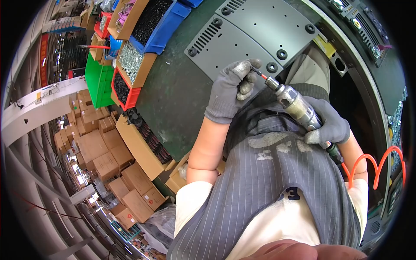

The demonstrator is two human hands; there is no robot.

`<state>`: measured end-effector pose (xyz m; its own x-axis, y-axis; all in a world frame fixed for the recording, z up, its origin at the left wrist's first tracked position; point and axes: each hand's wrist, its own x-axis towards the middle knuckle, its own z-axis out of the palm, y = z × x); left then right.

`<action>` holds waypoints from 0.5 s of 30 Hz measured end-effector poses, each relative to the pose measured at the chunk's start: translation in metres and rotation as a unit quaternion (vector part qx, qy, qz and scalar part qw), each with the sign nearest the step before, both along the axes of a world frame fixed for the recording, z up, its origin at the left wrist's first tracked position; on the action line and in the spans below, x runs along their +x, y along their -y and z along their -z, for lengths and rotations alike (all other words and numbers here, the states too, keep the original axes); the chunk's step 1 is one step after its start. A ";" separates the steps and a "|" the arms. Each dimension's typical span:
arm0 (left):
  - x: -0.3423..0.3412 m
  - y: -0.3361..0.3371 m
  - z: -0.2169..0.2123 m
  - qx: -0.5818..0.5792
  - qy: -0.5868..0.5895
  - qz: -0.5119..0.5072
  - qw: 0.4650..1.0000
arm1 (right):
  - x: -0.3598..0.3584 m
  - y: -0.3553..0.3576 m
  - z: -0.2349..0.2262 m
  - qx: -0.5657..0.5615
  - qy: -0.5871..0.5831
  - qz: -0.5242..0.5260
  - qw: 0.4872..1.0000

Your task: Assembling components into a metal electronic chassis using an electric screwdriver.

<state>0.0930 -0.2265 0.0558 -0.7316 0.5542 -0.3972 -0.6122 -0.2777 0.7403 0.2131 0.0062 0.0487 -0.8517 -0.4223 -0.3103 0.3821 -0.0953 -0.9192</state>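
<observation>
My right hand (333, 122), in a grey glove, is wrapped round a silver air screwdriver (297, 105) whose orange-red bit points up and left. My left hand (230, 90), gloved in grey with worn whitish fingertips, is closed in a pinch at the bit's tip. A small dark piece shows there, too small to name for sure. Just beyond both hands lie two grey metal panels (249, 41), side by side, with vent slots, small holes and round black feet (281, 54) at their corners.
The panels rest on a dark green worktop (167, 97). At its far left stand a blue bin (162, 26) of black screws, a cardboard box of silver screws (131, 60), a red bin (124, 89) and a green bin (97, 80). An orange coiled hose (376, 162) trails at right. Cartons (97, 147) are stacked left.
</observation>
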 end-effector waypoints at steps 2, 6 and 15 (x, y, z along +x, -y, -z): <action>0.000 -0.006 0.002 -0.003 -0.010 0.000 1.000 | 0.002 -0.002 -0.003 0.022 -0.006 0.007 1.000; 0.000 -0.016 0.005 -0.046 -0.052 -0.002 0.998 | 0.007 -0.008 -0.006 0.087 -0.013 0.010 0.996; -0.013 -0.022 -0.009 -0.202 -0.156 0.075 0.964 | 0.008 -0.015 0.001 0.215 -0.180 0.031 0.959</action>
